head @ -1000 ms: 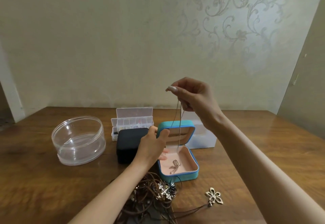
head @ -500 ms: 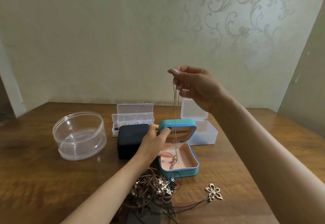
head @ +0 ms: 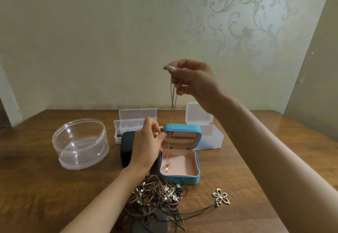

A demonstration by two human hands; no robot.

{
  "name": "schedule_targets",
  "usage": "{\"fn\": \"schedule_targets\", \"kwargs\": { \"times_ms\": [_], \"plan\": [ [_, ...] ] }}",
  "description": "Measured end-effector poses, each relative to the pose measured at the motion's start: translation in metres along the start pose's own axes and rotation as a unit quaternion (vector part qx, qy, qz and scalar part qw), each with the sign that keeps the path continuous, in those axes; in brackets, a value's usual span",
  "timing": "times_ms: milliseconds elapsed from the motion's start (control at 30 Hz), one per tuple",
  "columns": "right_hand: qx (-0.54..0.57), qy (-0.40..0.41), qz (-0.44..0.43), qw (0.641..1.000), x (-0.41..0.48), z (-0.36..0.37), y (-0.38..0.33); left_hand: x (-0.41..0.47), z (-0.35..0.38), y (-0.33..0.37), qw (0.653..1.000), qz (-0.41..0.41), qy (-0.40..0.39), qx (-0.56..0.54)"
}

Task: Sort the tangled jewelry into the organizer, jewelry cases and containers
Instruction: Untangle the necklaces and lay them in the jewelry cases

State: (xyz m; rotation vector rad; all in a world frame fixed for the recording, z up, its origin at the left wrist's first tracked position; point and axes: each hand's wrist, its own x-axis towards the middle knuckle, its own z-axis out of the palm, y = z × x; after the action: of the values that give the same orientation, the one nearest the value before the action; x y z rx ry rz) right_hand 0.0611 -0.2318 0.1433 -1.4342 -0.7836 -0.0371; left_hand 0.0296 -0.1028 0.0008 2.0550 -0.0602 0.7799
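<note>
My right hand [head: 192,79] is raised over the table and pinches a thin silver chain necklace [head: 172,104] at its top. The chain hangs straight down, and its small pendant [head: 166,168] reaches the pink lining near the front left corner of the open turquoise jewelry case [head: 190,178]. My left hand [head: 146,146] is at the left edge of the case's upright lid, fingers curled on its corner. A tangled pile of brown cords and silver charms [head: 161,196] lies in front of the case.
On the wooden table [head: 247,168] a clear round container [head: 80,143] stands at the left. A shut black case [head: 126,148] sits beside the turquoise case. Behind them are an open compartment organizer [head: 136,121] and an open frosted box [head: 208,137]. A flower pendant [head: 220,198] on a cord lies front right.
My right hand has lifted the chain higher, so the pendant went from lying on the case's lining to hanging at its front left. My left hand stays at the lid.
</note>
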Motion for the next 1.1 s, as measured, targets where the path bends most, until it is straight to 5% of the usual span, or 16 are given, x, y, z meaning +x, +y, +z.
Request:
{"fn": "schedule_targets", "kwargs": {
  "times_ms": [233,533,767,900,1100],
  "plan": [
    [-0.017,0.008,0.041,0.999,-0.020,0.001,0.025,0.003,0.002,-0.004,0.999,0.034,-0.002,0.011],
    [-0.024,-0.009,0.012,1.000,-0.047,-0.002,0.059,0.017,0.002,-0.001,0.999,-0.018,0.007,-0.038],
    [-0.041,0.033,0.054,0.997,-0.063,-0.011,0.103,0.031,0.002,-0.005,0.997,0.019,-0.007,0.080],
    [-0.053,0.041,0.069,0.995,-0.064,-0.015,0.113,0.021,0.004,-0.003,0.998,0.006,-0.018,0.057],
    [-0.014,0.035,0.067,0.997,-0.067,-0.013,0.112,0.000,-0.001,0.011,0.989,0.049,0.125,0.065]
  ]
}}
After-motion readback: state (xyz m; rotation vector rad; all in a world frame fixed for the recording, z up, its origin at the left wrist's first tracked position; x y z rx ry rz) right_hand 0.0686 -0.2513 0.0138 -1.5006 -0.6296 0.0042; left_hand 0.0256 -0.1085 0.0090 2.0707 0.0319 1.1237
